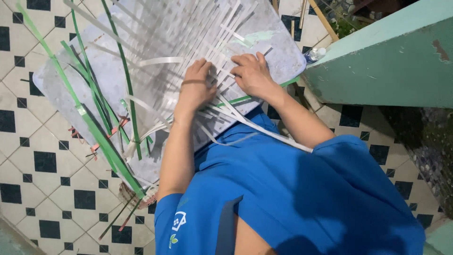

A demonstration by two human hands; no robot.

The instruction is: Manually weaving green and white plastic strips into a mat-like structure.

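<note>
Woven patch of white plastic strips [188,52] lies on the grey board [56,89] before me, centre interlaced, many ends loose. My left hand [196,87] presses flat on the weave, fingers together. My right hand [252,73] pinches one strip at the mat's edge. Green strips [94,127] lie unwoven to the left. Roughly half done, I judge.

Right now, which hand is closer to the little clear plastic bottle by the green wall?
The right hand. It presses the white woven strips nearer the clear plastic bottle; the left hand lies farther away, on the other side of the right.
</note>
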